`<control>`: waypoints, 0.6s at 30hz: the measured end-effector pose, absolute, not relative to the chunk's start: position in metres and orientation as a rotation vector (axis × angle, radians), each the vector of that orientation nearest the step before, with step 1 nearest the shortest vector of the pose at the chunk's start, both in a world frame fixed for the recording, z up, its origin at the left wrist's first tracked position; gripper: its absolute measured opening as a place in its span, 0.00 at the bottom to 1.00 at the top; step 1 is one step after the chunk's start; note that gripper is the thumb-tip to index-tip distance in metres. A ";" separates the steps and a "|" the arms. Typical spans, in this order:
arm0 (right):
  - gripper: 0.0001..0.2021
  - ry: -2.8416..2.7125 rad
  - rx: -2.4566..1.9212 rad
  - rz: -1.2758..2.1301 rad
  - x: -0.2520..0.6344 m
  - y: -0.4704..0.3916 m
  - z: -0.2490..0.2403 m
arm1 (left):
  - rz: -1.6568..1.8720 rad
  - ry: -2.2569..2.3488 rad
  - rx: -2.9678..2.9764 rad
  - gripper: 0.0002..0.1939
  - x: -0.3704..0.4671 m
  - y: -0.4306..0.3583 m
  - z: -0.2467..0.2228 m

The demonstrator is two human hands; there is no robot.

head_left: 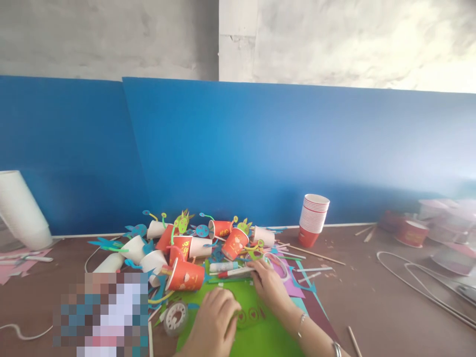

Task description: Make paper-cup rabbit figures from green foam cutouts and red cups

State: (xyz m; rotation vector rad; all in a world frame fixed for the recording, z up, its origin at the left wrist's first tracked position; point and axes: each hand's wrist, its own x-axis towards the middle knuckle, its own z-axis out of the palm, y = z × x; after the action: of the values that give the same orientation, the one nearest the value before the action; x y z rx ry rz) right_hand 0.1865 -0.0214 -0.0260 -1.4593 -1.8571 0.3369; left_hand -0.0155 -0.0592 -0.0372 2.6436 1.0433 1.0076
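Observation:
My left hand is curled over the green paper, thumb and fingers together at the edge of a green piece; what is under the fingers is partly hidden. Beside it, drawn ovals with hearts show on the green paper. My right hand is stretched forward, fingers extended over the top of the green sheet. Its fingertips are at the end of a white marker with a red cap, and I cannot tell whether they touch it. A glue stick lies just behind that marker.
Decorated paper cups are heaped behind my hands. A tape roll lies left, a clear ring right. A cup stack stands at the back; white cups lean far left. Wooden sticks and a cable lie right.

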 end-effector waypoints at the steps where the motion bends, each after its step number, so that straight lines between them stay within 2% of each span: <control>1: 0.14 -1.887 -1.515 0.257 0.187 -0.021 -0.025 | 0.937 1.028 2.698 0.10 -0.014 -0.061 -0.039; 5: 0.12 -1.898 -1.776 0.050 0.188 -0.020 -0.021 | 0.711 1.069 2.840 0.08 -0.012 -0.063 -0.042; 8: 0.10 -1.948 -1.811 0.041 0.189 -0.021 -0.017 | 0.634 1.131 2.858 0.06 -0.014 -0.063 -0.040; 15: 0.18 -2.187 -1.748 0.007 0.191 -0.025 -0.006 | 0.748 1.095 2.759 0.08 -0.016 -0.059 -0.041; 18: 0.22 -2.267 -1.743 0.015 0.194 -0.024 -0.003 | 0.766 1.035 2.860 0.05 -0.014 -0.060 -0.042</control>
State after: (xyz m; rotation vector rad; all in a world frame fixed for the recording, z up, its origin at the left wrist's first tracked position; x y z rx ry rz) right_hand 0.1940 -0.0237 -0.0030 -1.7435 -2.2674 0.0148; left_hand -0.0136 -0.0595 -0.0424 2.8596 1.0354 0.7656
